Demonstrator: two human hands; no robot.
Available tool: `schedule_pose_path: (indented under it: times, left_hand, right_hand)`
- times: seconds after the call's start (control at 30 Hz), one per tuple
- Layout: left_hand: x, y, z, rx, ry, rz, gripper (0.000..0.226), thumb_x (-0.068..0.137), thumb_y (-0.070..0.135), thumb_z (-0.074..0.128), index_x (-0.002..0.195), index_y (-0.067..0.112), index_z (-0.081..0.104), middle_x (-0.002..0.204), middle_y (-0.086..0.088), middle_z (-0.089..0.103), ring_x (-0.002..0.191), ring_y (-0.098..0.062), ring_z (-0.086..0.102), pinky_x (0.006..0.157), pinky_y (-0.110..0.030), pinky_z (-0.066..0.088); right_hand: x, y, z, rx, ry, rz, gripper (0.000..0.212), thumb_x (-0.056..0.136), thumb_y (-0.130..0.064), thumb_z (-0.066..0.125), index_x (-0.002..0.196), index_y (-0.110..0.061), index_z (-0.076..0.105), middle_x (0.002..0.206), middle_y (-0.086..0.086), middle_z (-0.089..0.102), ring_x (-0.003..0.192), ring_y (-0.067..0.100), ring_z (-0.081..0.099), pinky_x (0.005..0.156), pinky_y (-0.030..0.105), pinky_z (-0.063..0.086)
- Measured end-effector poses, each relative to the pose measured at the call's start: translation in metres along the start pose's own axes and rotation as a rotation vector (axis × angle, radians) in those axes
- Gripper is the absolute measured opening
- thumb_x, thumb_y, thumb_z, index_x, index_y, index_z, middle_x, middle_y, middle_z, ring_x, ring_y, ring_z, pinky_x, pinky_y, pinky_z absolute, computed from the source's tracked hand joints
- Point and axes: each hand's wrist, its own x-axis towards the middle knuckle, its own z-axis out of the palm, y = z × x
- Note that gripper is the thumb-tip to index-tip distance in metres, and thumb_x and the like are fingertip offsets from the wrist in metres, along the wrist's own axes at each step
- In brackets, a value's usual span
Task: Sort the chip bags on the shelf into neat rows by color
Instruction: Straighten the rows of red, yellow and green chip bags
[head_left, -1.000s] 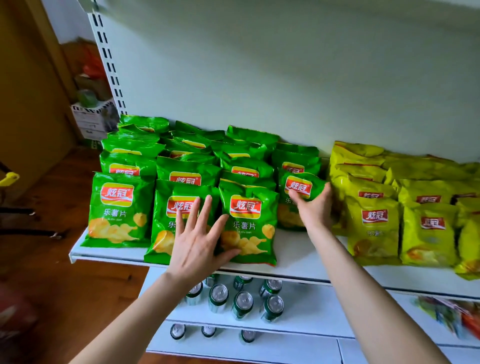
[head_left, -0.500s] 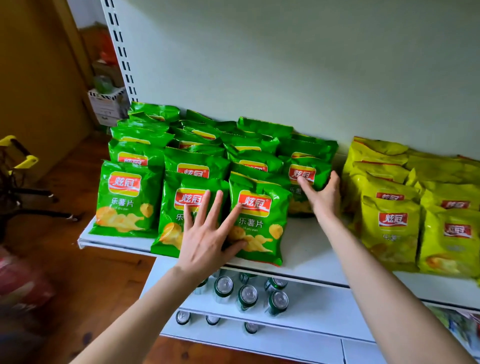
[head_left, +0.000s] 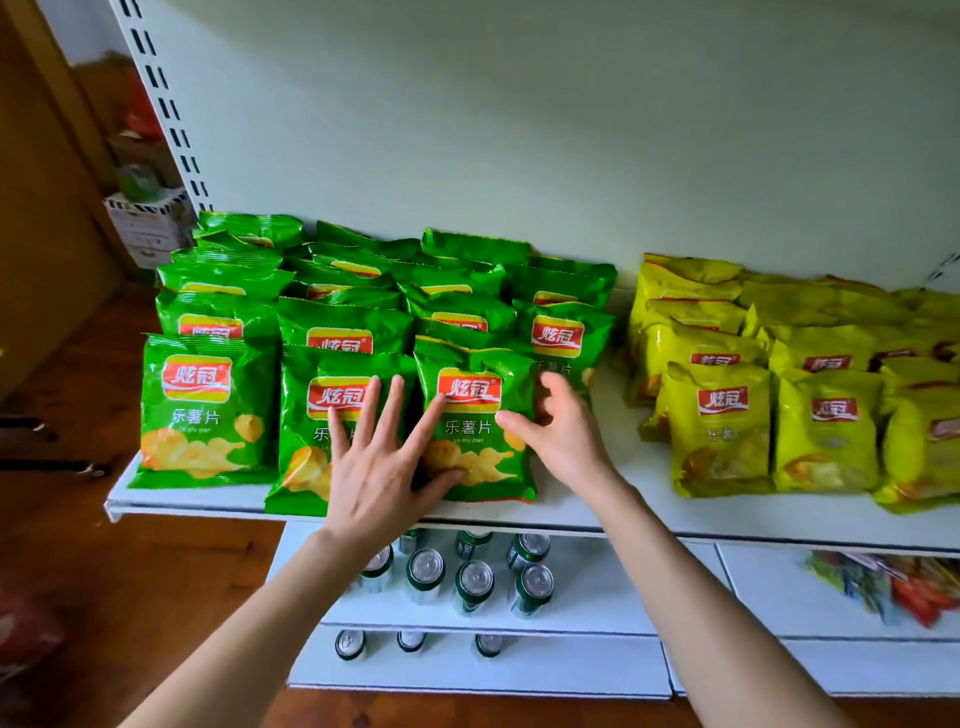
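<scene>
White shelf (head_left: 597, 499): green chip bags (head_left: 208, 405) on the left, yellow chip bags (head_left: 722, 426) well apart on the right, red logos reading 炫冠, 乐薯片 beneath. Left hand (head_left: 379, 467) flat, fingers spread, across two front green ones. Right hand (head_left: 561, 436) loosely curled at one's edge, grip unclear.

I see bright green chip bags (head_left: 208, 415), each with a red logo edged in yellow, white lettering and golden crisps; the yellow chip bags (head_left: 719, 431) carry the same red logo. The shelf (head_left: 623, 499) is white, the cans (head_left: 472, 587) below me dark green with silver tops
</scene>
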Motion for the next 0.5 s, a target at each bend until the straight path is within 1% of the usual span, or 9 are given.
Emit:
schedule_pose_path:
  times: [0.07,0.1,0.17,0.2,0.27,0.3,0.37,0.4,0.5]
  left_hand:
    - [0.001,0.0,-0.001,0.005,-0.011,-0.006,0.076,0.086,0.073,0.016,0.142,0.024,0.032,0.142,-0.023,0.044,0.133,-0.042,0.037,0.097,-0.07,0.027]
    - [0.001,0.0,0.0,0.014,-0.013,-0.001,0.077,0.086,0.073,0.017,0.141,0.022,0.032,0.142,-0.023,0.044,0.132,-0.043,0.037,0.098,-0.07,0.027]
    - [0.001,-0.002,0.001,0.035,0.0,0.016,0.075,0.086,0.07,0.023,0.141,0.021,0.032,0.142,-0.023,0.043,0.133,-0.043,0.037,0.099,-0.069,0.025]
    - [0.0,-0.002,0.002,0.041,0.011,0.023,0.074,0.085,0.067,0.028,0.141,0.021,0.032,0.143,-0.023,0.042,0.133,-0.042,0.035,0.099,-0.069,0.025]
    - [0.0,-0.002,0.004,0.044,0.038,0.029,0.071,0.083,0.062,0.035,0.141,0.021,0.033,0.143,-0.023,0.042,0.134,-0.041,0.033,0.099,-0.07,0.024]
    - [0.0,-0.002,0.004,0.046,0.049,0.032,0.07,0.082,0.06,0.036,0.141,0.023,0.033,0.143,-0.023,0.042,0.135,-0.041,0.032,0.099,-0.07,0.023]
    - [0.001,-0.002,0.006,0.049,0.061,0.043,0.065,0.083,0.058,0.037,0.14,0.027,0.035,0.143,-0.024,0.041,0.135,-0.04,0.028,0.098,-0.071,0.023]
    - [0.001,-0.002,0.007,0.05,0.068,0.049,0.063,0.084,0.057,0.038,0.139,0.028,0.036,0.143,-0.025,0.04,0.135,-0.04,0.026,0.098,-0.072,0.023]
    - [0.002,-0.002,0.009,0.051,0.088,0.056,0.054,0.087,0.052,0.037,0.136,0.03,0.038,0.143,-0.027,0.04,0.135,-0.04,0.023,0.097,-0.073,0.022]
  right_hand:
    - [0.005,-0.001,-0.017,0.071,0.133,0.02,0.061,0.079,-0.014,0.072,0.13,-0.002,0.042,0.112,0.008,0.056,0.101,0.019,0.054,0.086,0.033,0.046]
    - [0.008,0.001,-0.031,0.108,0.219,0.027,0.06,0.079,-0.012,0.071,0.13,0.0,0.041,0.111,0.01,0.057,0.098,0.018,0.054,0.085,0.032,0.046]
    - [0.012,0.006,-0.06,0.116,0.347,0.03,0.057,0.081,-0.008,0.068,0.129,0.003,0.04,0.105,0.01,0.057,0.086,0.015,0.054,0.074,0.023,0.044]
    - [0.014,0.011,-0.07,0.08,0.374,0.033,0.054,0.082,-0.007,0.067,0.128,0.004,0.041,0.102,0.013,0.057,0.081,0.015,0.053,0.071,0.023,0.044]
    - [0.018,0.021,-0.083,0.001,0.379,0.063,0.056,0.083,-0.008,0.066,0.13,0.003,0.038,0.102,0.017,0.058,0.084,0.018,0.051,0.079,0.034,0.044]
    - [0.018,0.024,-0.085,-0.028,0.375,0.082,0.058,0.084,-0.009,0.065,0.132,0.002,0.037,0.103,0.015,0.057,0.088,0.019,0.051,0.081,0.036,0.043]
    - [0.021,0.031,-0.083,-0.066,0.368,0.095,0.059,0.084,-0.011,0.065,0.134,0.001,0.035,0.105,0.013,0.058,0.093,0.022,0.053,0.077,0.031,0.04]
    - [0.023,0.033,-0.079,-0.081,0.362,0.095,0.059,0.084,-0.012,0.065,0.134,0.0,0.035,0.108,0.015,0.06,0.096,0.025,0.056,0.076,0.029,0.039]
    - [0.033,0.033,-0.064,-0.093,0.339,0.121,0.06,0.083,-0.012,0.066,0.134,-0.002,0.035,0.117,0.018,0.059,0.106,0.029,0.056,0.081,0.029,0.039]
